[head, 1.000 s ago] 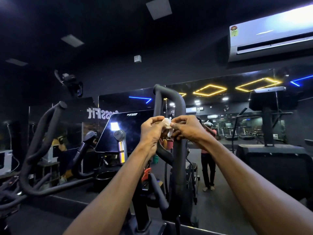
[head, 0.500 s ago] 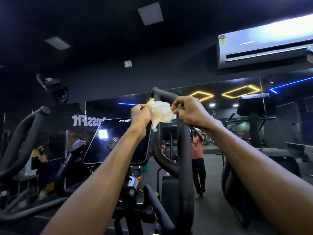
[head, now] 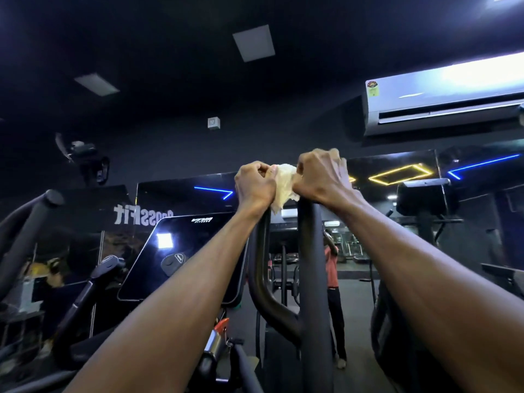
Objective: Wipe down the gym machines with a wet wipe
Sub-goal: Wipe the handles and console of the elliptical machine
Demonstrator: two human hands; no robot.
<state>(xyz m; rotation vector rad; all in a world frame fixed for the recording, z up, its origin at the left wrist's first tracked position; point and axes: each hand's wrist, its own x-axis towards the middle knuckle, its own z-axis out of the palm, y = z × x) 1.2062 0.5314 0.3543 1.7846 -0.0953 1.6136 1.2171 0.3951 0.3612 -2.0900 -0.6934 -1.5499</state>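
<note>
Room: dark gym around you, black ceiling with pale square panels (head: 254,42), black wall ahead.
Wall fittings: white split air conditioner (head: 442,95) high on your right, glossy casing; small grey box (head: 213,123) near the middle.
Mirror: long mirror (head: 397,199) under the wall band, throwing back yellow hexagon lights (head: 400,173), blue strip lights and mirrored "CrossFit" lettering (head: 143,216).
Reflection: a person in a red top (head: 331,265) stands in the mirror on a grey floor.
Machine: black elliptical handle loop (head: 312,265), matte rounded tubing, rising in front of you; glossy black console screen (head: 184,256) to its left, tilted back.
Other handle: a second curved black bar (head: 25,222) at your far left.
Wet wipe: crumpled, off-white, thin and wrinkled wet wipe (head: 285,185), at the top of the handle loop between your hands.
Left hand: your left hand (head: 255,187) has its fingers curled, pinching the wipe's left edge.
Right hand: your right hand (head: 320,177) has its fingers curled over the wipe's right edge, right at the top of the loop; whether it also grips the tube you cannot tell.
</note>
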